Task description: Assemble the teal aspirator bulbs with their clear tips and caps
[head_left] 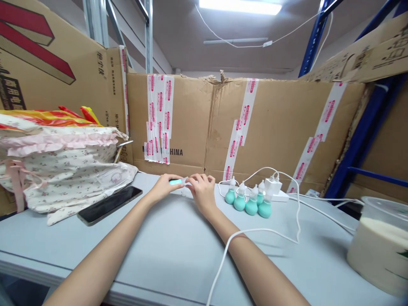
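In front of me over the grey table [165, 250], my left hand [163, 188] is closed around a teal nasal aspirator bulb [175, 182] lying sideways. My right hand [203, 192] pinches the clear tip [185, 180] at the bulb's right end; the fingers partly cover where the two meet. Just below, on the tabletop, lies a small clear piece [183, 193], too faint to name surely. Several teal nasal aspirators [251, 206] with clear pointed tips stand upright together to the right of my right hand.
Behind the aspirators sits a white power strip [279, 196] with a charger [273, 186]. A white cable [255, 230] loops across my right forearm. A clear tub [379, 250] stands at right; a black phone [110, 205] and floral cloth [70, 170] lie left. Cardboard [191, 114] walls the back.
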`<state>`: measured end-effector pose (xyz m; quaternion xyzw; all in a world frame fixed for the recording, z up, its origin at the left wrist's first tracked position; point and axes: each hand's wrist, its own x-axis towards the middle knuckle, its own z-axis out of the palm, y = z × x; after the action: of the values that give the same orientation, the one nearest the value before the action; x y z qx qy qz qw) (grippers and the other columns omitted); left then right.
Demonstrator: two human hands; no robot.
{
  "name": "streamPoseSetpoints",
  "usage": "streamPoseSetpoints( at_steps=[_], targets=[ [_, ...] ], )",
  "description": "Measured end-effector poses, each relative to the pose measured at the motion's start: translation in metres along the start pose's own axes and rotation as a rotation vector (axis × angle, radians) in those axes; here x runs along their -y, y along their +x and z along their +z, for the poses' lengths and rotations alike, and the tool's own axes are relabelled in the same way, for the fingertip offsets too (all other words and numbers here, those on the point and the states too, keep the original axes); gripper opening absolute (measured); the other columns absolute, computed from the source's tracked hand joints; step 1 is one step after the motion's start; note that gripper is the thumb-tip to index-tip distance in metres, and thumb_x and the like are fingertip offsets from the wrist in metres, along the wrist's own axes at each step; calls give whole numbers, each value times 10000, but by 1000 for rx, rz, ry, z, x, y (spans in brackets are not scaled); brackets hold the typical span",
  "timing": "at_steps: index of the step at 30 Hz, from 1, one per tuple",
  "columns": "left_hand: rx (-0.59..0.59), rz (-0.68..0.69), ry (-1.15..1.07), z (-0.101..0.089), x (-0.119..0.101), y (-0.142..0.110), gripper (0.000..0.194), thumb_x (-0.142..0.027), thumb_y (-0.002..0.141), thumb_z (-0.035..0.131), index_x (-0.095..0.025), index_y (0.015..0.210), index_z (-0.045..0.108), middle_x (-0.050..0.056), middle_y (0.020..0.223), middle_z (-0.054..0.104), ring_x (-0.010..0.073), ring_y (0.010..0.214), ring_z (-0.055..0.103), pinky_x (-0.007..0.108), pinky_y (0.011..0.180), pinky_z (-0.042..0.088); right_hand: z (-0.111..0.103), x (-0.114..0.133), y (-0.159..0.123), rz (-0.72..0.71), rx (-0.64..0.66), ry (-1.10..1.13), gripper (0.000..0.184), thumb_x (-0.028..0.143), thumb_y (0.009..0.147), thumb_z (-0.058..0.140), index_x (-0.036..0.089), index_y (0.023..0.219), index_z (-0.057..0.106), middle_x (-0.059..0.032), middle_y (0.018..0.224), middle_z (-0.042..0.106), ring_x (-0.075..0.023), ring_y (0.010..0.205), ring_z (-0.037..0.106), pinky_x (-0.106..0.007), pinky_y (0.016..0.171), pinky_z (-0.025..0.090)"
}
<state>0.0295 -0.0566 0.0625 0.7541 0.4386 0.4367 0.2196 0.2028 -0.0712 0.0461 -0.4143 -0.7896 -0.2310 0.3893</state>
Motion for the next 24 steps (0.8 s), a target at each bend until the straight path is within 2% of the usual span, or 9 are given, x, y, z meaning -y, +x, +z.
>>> streamPoseSetpoints(
  at_steps=[4,8,11,16,19,24],
  targets=[
    [126,-5,-25,0,-5,-4,377,-404,625,655,-180,925,701,36,948,690,256,936,594,322,860,419,-2,-8,-1,-161,-7,-105,209,269,921,376,229,887,578,-31,988,601,-171,921,441,-355,848,178],
    [207,5,1,0,-3,-5,316,-392,642,631,-170,850,716,25,834,698,219,788,609,289,744,444,-8,-13,0,-359,50,-210,260,164,924,316,203,876,569,-36,900,587,-168,865,437,-340,836,197],
    [238,-3,36,0,-1,-4,292,-394,641,622,-166,795,718,15,767,691,200,720,598,271,687,439,-8,-14,1,-412,104,-194,228,151,909,340,189,884,563,-49,885,565,-176,849,437,-336,825,221],
    [271,-5,15,-3,-4,-3,263,-396,652,607,-168,729,713,20,720,681,190,703,595,262,688,439,-3,-15,5,-338,124,-100,176,204,908,371,181,865,539,-45,884,553,-171,826,454,-327,804,250],
    [252,-13,-12,-4,-4,-4,260,-401,629,626,-172,710,717,29,707,684,204,713,598,273,687,448,0,-14,5,-254,153,-6,166,237,910,379,182,877,533,-47,901,554,-164,846,469,-303,789,263],
    [195,-14,-34,-5,0,-2,330,-402,594,667,-173,825,725,35,773,699,224,764,610,299,728,457,4,-11,5,-50,160,186,148,221,906,375,184,892,518,-37,932,557,-146,873,498,-275,772,286]
  ],
)
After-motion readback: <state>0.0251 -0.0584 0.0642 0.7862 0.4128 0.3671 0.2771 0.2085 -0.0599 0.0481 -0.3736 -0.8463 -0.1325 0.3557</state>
